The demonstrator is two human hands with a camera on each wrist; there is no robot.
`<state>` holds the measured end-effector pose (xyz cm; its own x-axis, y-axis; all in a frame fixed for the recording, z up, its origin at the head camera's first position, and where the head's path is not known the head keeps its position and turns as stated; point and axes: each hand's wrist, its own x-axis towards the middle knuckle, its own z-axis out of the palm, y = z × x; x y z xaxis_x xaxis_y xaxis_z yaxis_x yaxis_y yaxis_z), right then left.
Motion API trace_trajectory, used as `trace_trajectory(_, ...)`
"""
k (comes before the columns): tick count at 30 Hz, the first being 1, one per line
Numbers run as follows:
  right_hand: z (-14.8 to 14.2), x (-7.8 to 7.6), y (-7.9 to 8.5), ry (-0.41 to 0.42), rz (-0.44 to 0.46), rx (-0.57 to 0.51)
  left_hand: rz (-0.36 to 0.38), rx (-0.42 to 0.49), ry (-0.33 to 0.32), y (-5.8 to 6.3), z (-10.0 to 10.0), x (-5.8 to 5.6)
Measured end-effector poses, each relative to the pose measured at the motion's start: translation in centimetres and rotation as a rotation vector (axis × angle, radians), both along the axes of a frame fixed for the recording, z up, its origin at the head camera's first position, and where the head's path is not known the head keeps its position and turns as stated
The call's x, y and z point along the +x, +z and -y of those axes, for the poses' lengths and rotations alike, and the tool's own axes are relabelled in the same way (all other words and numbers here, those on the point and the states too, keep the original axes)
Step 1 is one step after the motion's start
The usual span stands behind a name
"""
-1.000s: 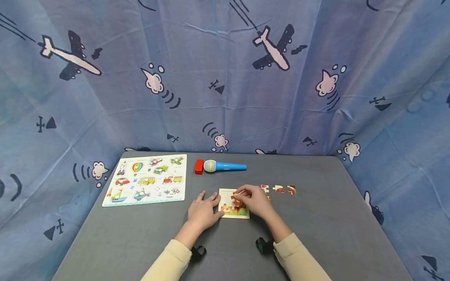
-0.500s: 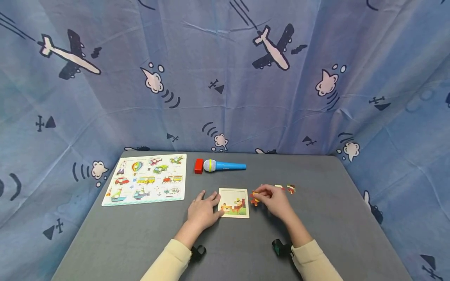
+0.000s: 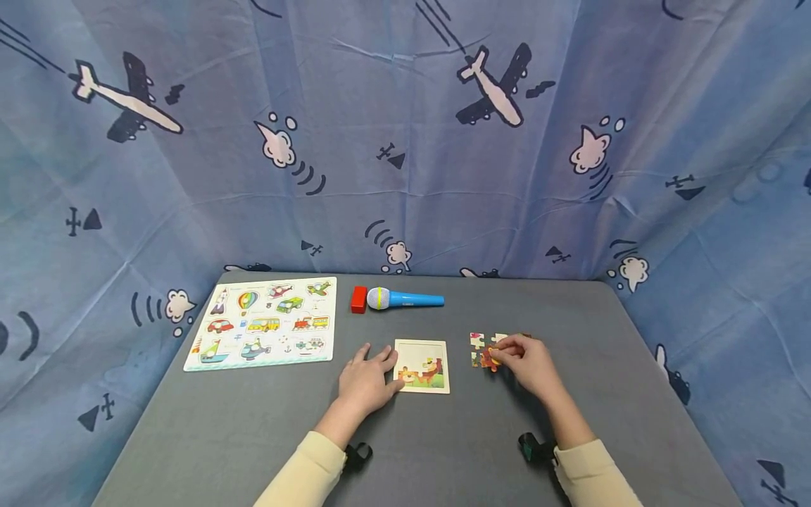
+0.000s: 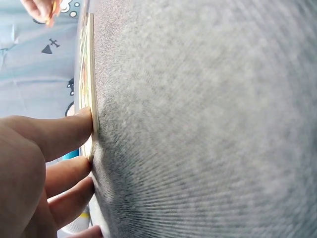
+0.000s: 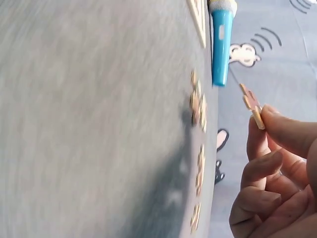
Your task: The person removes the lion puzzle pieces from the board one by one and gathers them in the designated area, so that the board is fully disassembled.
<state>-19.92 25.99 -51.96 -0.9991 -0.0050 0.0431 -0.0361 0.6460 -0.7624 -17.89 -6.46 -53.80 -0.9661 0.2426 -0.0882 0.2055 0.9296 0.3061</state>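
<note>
Thumb and fingers of my left hand point(image 3: 364, 384) rest at the left edge of a small square puzzle tray point(image 3: 421, 352). In the left wrist view the thumb touches the side of the puzzle tray point(image 4: 92, 69). Pieces with an animal picture fill its lower part; bare wood shows above. To the right, my right hand point(image 3: 527, 362) pinches a red and yellow jigsaw piece point(image 3: 489, 359) between thumb and index finger. The right wrist view shows this jigsaw piece point(image 5: 253, 106) raised off the table, near several loose jigsaw pieces point(image 5: 196, 106) lying flat.
Behind the tray lie a blue toy microphone point(image 3: 415, 300) and a red block point(image 3: 358, 300). A large board with printed vehicles point(image 3: 253, 338) lies at the back left. The grey table point(image 3: 608, 394) meets a blue airplane-print curtain point(image 3: 355, 162) behind.
My right hand has moved right, from over the tray to the loose pieces, with the jigsaw piece still pinched. The left hand has stayed at the tray's edge.
</note>
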Motion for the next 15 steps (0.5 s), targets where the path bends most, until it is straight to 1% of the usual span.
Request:
trace_trajectory(2, -0.7, 0.0, -0.1, -0.003, 0.014, 0.012, 0.003, -0.005, -0.001, 0.1, -0.1, 0.0)
trace_trajectory(6, -1.8, 0.0, -0.4, -0.012, 0.069, 0.042, 0.008, -0.007, -0.001, 0.1, -0.1, 0.0)
trace_trajectory(11, -2.6, -0.5, -0.8, -0.044, 0.144, 0.079, 0.013, -0.006, 0.003, 0.1, -0.1, 0.0)
trace_trajectory(15, -2.9, -1.0, -1.2, -0.059, 0.172, 0.107, 0.006, -0.003, 0.001, 0.1, 0.0, 0.1)
